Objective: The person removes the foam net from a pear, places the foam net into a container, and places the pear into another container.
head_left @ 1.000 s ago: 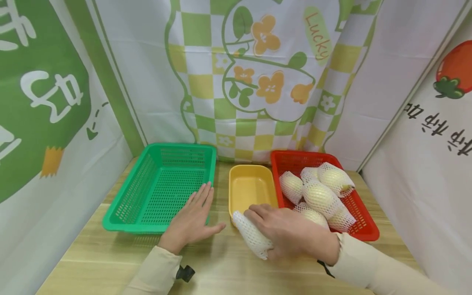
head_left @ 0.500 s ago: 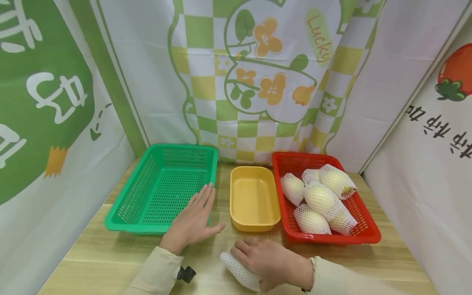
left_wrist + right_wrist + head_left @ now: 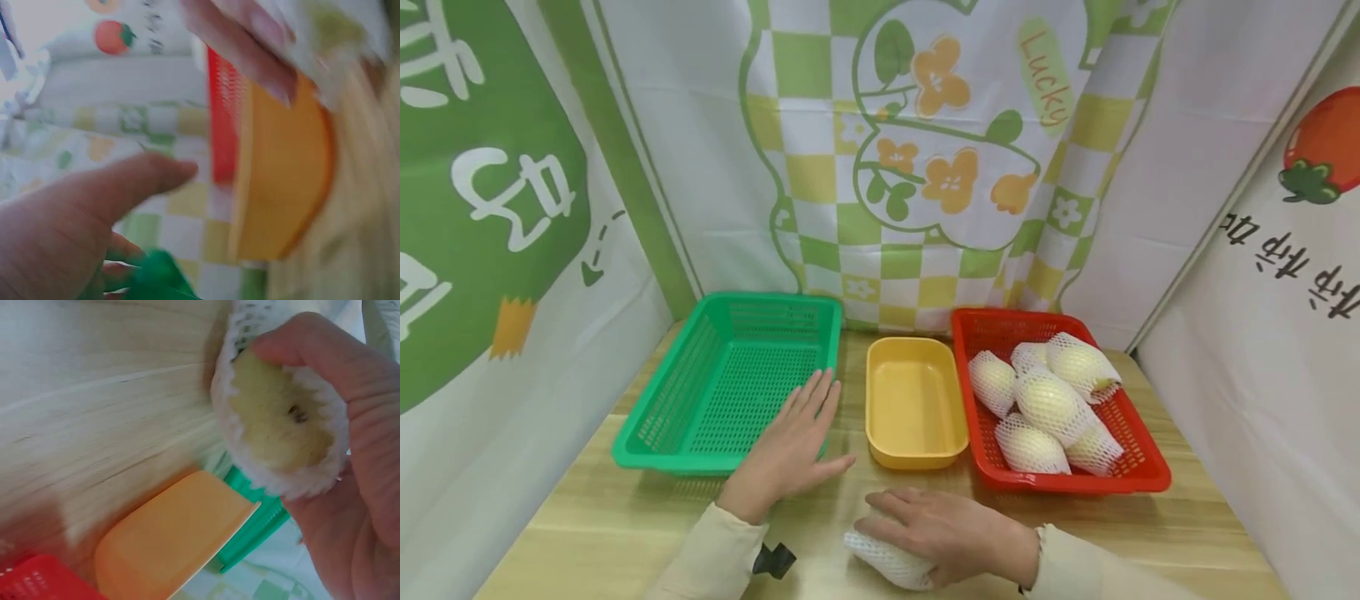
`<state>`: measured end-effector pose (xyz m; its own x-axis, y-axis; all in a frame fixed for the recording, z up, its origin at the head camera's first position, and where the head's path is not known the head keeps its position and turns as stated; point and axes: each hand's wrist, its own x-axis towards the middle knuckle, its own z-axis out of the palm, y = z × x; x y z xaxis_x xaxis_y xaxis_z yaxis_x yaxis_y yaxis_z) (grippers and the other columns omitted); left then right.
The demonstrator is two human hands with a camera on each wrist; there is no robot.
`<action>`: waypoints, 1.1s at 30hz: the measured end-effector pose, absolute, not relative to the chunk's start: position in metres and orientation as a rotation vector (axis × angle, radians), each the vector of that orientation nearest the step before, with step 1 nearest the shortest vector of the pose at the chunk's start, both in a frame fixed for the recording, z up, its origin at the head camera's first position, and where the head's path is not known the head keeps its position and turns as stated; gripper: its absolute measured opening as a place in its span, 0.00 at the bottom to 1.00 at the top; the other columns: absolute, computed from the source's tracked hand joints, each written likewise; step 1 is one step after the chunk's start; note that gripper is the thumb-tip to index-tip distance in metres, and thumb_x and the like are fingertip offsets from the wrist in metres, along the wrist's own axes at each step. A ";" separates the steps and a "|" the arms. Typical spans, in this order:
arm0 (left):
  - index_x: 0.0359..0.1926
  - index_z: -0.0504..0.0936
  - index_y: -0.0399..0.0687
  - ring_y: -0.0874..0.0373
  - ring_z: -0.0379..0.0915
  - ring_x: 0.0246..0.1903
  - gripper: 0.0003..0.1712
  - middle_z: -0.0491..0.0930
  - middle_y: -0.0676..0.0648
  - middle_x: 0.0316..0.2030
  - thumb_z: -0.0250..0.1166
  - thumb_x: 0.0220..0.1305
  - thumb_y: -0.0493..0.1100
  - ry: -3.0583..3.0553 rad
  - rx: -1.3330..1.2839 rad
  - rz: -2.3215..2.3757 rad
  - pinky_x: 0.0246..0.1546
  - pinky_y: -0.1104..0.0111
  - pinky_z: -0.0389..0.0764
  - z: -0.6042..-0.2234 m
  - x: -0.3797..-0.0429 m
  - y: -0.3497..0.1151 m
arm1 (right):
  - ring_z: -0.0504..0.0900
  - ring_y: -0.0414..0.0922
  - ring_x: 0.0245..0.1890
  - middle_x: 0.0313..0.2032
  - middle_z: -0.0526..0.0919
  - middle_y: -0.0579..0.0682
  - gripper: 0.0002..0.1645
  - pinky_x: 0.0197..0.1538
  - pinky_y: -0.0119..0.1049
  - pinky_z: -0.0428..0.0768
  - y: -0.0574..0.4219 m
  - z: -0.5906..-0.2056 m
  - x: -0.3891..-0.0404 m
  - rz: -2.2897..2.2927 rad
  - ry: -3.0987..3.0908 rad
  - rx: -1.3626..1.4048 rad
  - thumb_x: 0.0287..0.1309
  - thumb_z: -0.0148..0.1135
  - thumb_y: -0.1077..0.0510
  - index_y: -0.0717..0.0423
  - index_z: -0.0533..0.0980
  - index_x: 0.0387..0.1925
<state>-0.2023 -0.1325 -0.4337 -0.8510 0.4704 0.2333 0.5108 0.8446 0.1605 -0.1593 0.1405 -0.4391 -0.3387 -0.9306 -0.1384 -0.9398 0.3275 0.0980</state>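
Note:
My right hand (image 3: pixel 943 535) grips a pear (image 3: pixel 275 419) wrapped in a white foam net (image 3: pixel 886 560), low over the front of the table. In the right wrist view the pear's pale yellow end, with a dark calyx, pokes out of the net, and my thumb presses on it. My left hand (image 3: pixel 786 450) has its fingers straight and thumb spread, at the front right corner of the green basket (image 3: pixel 658 461). It holds nothing. Several more netted pears (image 3: pixel 1048 404) lie in the red basket (image 3: pixel 1075 483) at the right.
Between the two baskets stands a small yellow tub (image 3: pixel 917 457) with nothing in it. The wooden table (image 3: pixel 587 533) backs onto a printed curtain (image 3: pixel 895 275), and white printed cloth walls flank both sides.
My right hand has brought the netted pear away from the red basket and yellow tub, toward the table's front. Over the last half second it barely shifts. My left hand stays put.

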 end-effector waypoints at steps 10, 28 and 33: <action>0.72 0.74 0.37 0.46 0.74 0.71 0.39 0.76 0.40 0.71 0.75 0.65 0.49 -2.416 -1.114 -0.488 0.68 0.53 0.80 -0.411 -0.156 -0.124 | 0.79 0.43 0.66 0.74 0.72 0.52 0.67 0.66 0.38 0.83 0.168 -0.434 -0.163 -0.201 2.609 -1.292 0.54 0.77 0.32 0.54 0.54 0.83; 0.42 0.88 0.40 0.60 0.86 0.39 0.08 0.90 0.47 0.38 0.66 0.65 0.29 -2.809 -1.186 -0.914 0.43 0.68 0.88 -0.481 -0.160 -0.136 | 0.78 0.42 0.56 0.65 0.77 0.48 0.57 0.61 0.41 0.83 0.157 -0.462 -0.165 -0.416 2.707 -0.940 0.54 0.77 0.33 0.55 0.63 0.74; 0.45 0.89 0.42 0.57 0.87 0.44 0.10 0.91 0.48 0.42 0.68 0.66 0.30 -2.770 -1.256 -0.992 0.49 0.66 0.88 -0.488 -0.169 -0.133 | 0.77 0.36 0.55 0.61 0.79 0.44 0.54 0.60 0.37 0.82 0.169 -0.464 -0.175 -0.529 2.634 -0.988 0.55 0.77 0.34 0.53 0.65 0.73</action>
